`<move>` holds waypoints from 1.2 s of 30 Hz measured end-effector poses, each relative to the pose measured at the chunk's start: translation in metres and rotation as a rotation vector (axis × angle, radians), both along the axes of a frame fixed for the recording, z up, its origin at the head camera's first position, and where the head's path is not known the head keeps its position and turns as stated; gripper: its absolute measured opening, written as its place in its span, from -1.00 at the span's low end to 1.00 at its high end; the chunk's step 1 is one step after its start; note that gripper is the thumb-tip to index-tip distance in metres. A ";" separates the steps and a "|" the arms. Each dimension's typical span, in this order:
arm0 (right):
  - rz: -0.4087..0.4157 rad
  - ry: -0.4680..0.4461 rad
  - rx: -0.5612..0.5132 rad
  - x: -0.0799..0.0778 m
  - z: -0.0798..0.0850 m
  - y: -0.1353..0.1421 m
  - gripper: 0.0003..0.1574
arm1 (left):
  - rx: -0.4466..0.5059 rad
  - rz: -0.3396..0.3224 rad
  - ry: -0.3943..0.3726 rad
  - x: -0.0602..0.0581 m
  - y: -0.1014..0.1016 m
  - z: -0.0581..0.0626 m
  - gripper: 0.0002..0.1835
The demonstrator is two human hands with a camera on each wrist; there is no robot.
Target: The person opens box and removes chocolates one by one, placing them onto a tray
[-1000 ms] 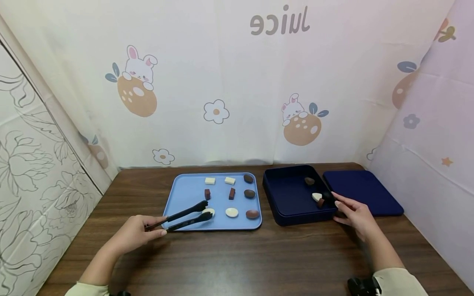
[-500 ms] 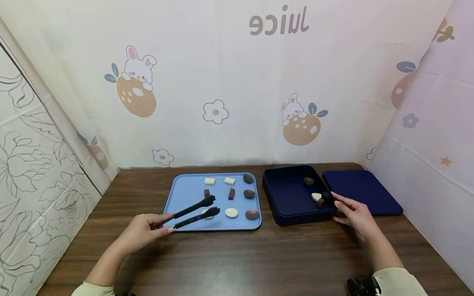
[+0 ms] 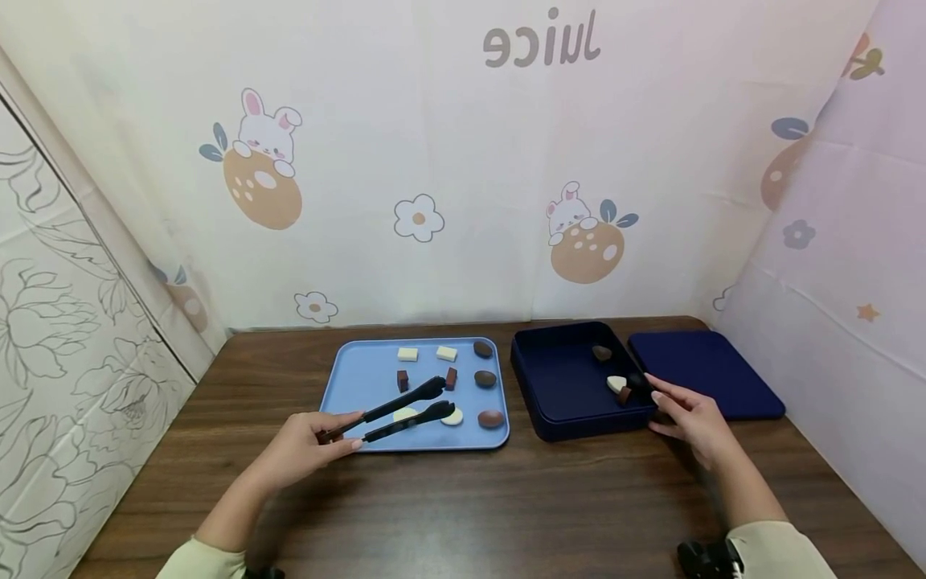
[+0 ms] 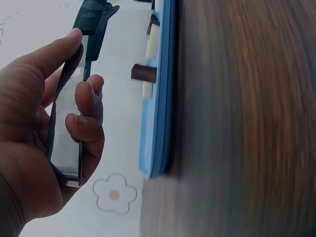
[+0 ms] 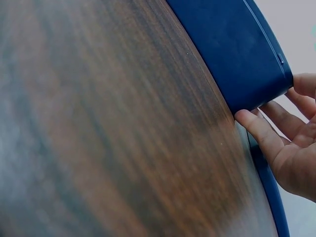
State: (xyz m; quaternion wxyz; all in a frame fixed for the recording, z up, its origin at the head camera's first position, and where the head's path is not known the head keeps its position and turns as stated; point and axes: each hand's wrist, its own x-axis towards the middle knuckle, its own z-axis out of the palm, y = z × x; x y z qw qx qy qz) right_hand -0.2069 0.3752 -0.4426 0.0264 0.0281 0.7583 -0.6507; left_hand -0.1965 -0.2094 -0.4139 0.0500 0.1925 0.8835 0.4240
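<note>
Black-tipped tongs [image 3: 405,400] are held in my left hand [image 3: 305,442], arms spread apart with nothing between the tips. They hang over the front of a light blue tray [image 3: 354,370]. Rows of chocolates lie there: white rectangles [image 3: 407,354], brown bars [image 3: 402,381], white ovals and brown egg-shaped pieces [image 3: 485,379]. One white oval [image 3: 452,416] is partly covered by the tongs' lower tip. My right hand [image 3: 690,418] grips the front right corner of a navy box [image 3: 557,426], thumb [image 5: 261,131] low at the corner. Several chocolates, including a white one [image 3: 616,384], lie inside near its right side.
A navy lid [image 3: 705,378] lies flat on the wooden table [image 3: 463,507], right of the box. A printed curtain [image 3: 477,161] rises along the table's back edge, with more cloth at both sides. Tray and box stand side by side with a narrow gap.
My left hand has moved right with the tongs, from the tray's left white oval toward the second one. My right hand stays at the box corner. The chocolates have kept their places.
</note>
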 end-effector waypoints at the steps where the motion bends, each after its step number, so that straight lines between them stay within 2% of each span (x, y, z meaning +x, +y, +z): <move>1: 0.002 0.002 0.004 0.000 0.000 0.000 -0.34 | 0.005 -0.003 0.000 -0.001 0.003 0.000 -0.48; 7: 0.006 0.003 0.022 0.000 0.001 0.000 -0.32 | 0.030 -0.020 0.020 -0.005 0.022 0.001 -0.50; 14: 0.007 -0.002 0.045 0.000 0.001 0.000 -0.31 | 0.020 -0.103 0.072 -0.010 0.049 0.003 -0.53; 20: -0.002 -0.001 0.046 0.001 0.002 0.000 -0.32 | -0.012 -0.163 0.072 -0.013 0.076 0.006 -0.53; 27: 0.028 0.007 0.094 -0.001 0.005 -0.004 -0.28 | -0.029 -0.187 0.082 -0.019 0.107 0.013 -0.54; 31: 0.028 -0.015 0.134 -0.003 0.010 -0.006 -0.31 | -0.049 -0.199 0.099 -0.025 0.121 0.015 -0.54; 36: 0.027 -0.084 0.156 -0.007 0.018 -0.008 -0.33 | -0.073 -0.223 0.095 -0.033 0.135 0.018 -0.54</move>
